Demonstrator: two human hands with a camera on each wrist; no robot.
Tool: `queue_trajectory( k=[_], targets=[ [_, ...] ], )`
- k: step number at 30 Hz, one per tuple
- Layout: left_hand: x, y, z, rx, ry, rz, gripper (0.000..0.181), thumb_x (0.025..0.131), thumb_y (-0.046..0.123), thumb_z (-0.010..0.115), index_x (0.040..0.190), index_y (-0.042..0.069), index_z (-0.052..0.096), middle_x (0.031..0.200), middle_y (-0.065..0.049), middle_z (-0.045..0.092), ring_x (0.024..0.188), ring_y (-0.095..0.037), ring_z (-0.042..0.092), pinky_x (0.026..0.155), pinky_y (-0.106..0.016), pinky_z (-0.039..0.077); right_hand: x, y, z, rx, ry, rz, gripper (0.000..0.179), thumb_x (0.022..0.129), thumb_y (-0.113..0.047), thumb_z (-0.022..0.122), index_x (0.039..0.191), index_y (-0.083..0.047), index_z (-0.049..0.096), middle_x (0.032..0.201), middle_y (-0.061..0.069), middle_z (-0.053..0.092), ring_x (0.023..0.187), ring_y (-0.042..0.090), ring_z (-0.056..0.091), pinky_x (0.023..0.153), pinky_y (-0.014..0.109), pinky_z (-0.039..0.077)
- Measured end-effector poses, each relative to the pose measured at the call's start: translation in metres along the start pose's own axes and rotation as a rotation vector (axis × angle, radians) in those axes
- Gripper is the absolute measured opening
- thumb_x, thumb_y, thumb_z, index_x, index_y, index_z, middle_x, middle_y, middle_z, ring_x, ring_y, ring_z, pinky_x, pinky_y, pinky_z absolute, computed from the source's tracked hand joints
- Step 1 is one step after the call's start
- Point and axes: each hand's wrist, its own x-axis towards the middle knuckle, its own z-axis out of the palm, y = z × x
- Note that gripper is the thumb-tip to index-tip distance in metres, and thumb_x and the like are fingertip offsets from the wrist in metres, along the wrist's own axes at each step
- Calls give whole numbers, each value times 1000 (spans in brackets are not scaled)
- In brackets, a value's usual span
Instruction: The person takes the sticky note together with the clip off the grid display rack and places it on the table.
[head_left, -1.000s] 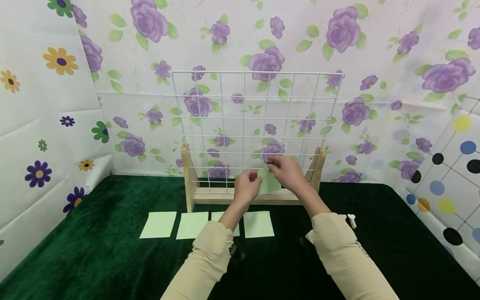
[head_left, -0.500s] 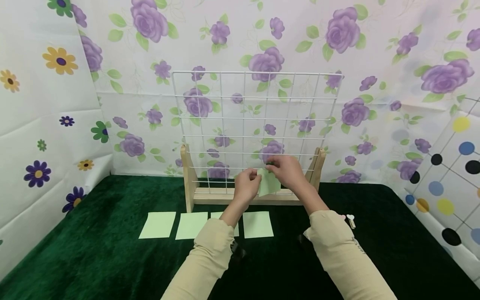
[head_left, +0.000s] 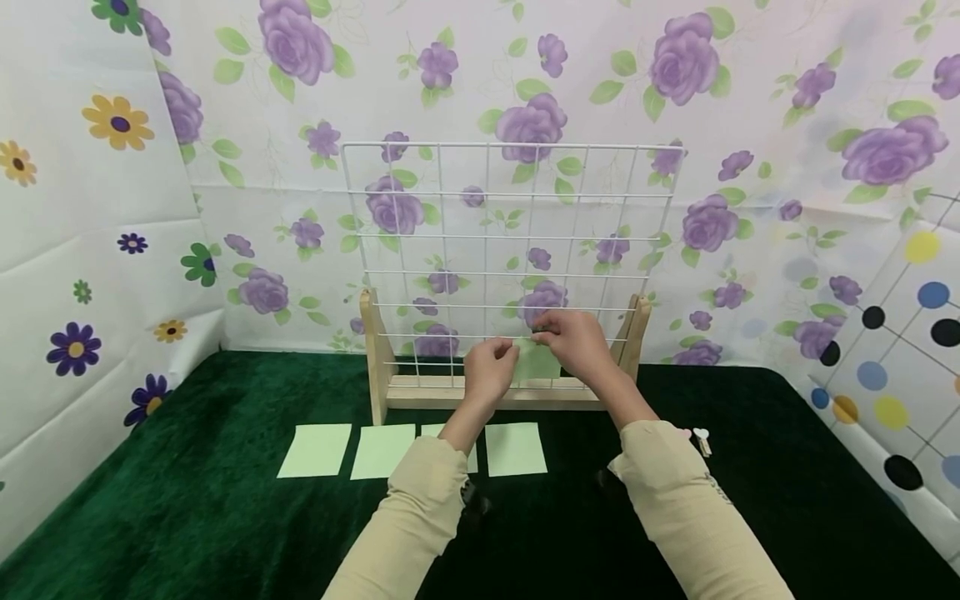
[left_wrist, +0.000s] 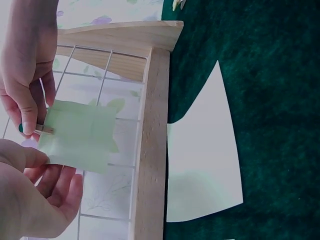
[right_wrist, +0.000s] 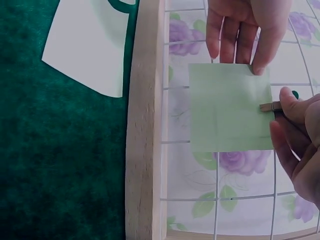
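Observation:
A square pale green paper (head_left: 536,362) stands against the lower part of a white wire grid (head_left: 465,145). My left hand (head_left: 489,372) pinches its upper left corner between thumb and fingertips. Opposite, my right hand (head_left: 576,343) holds a small wooden clothespin (right_wrist: 270,106) by its handle end, which carries a dark green piece. In both wrist views the clothespin's tip overlaps the paper's top edge near the middle. Whether it also bites a grid wire, I cannot tell. The left wrist view shows the paper (left_wrist: 80,135) lying nearly flat along the wires.
Wooden feet and a base bar (head_left: 427,392) carry the grid. On the dark green cloth (head_left: 187,517) several more pale green papers (head_left: 315,450) lie in a row, one partly under my left forearm. A small clip with a white top (head_left: 702,442) lies right of my right sleeve.
The paper's lower part, which was turned slightly out half a second ago, now hangs flatter and more square to the grid. Both hands have barely moved.

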Motion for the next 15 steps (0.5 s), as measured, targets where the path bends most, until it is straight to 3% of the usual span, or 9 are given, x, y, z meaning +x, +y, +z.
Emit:
queue_trajectory(
  k=[8,15],
  targets=[
    [1,3,0,68,-11,53,21,95,11,60,105,-3,71,102,-15,69,98,-28,62,85,-40,50,-3,3,0,-43,52,-58,11,86,-6,73,95,0,74,88,10,72,69,18,59,62,35,50],
    [2,2,-2,149,-24,116,14,95,5,58,91,-3,70,78,-9,63,68,-18,55,67,-32,47,-4,2,1,-57,79,-116,10,86,-5,72,94,2,73,88,11,72,73,20,65,64,36,52]
  ],
)
